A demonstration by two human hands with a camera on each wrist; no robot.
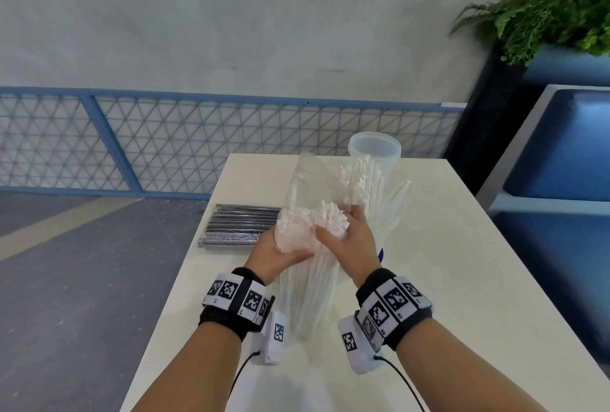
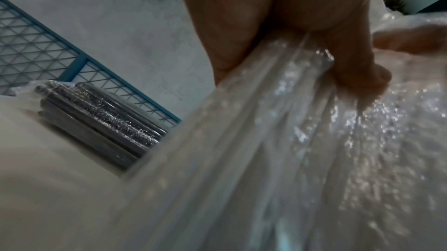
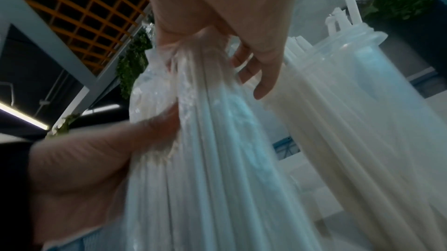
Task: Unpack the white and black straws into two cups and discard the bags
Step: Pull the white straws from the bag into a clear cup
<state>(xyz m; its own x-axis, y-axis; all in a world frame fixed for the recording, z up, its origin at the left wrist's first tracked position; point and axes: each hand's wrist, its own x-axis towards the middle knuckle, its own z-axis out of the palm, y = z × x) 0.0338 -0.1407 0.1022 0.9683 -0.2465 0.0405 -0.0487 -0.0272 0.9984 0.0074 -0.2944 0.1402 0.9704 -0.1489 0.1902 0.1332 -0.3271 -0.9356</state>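
Note:
A clear bag of white straws [image 1: 310, 289] stands upright on the white table [image 1: 462, 279], its open mouth [image 1: 307, 177] flopping upward. My left hand [image 1: 287, 248] grips the bag around its upper part from the left; its fingers [image 2: 358, 75] press into the plastic. My right hand [image 1: 343, 233] grips a bunch of white straws [image 1: 330, 218] near their top ends, fingers [image 3: 263, 83] curled round them. Behind it, a clear cup [image 1: 392, 213] holds several white straws [image 3: 338, 121]. A second clear cup [image 1: 374, 147] stands further back. The sealed bag of black straws [image 1: 241, 225] lies on the table's left side, also visible in the left wrist view [image 2: 96, 125].
The table's left edge [image 1: 185, 279] drops to a grey floor. A blue mesh fence [image 1: 198, 144] runs behind. At the right stand a blue seat [image 1: 561, 154] and a dark planter with ferns [image 1: 544, 9].

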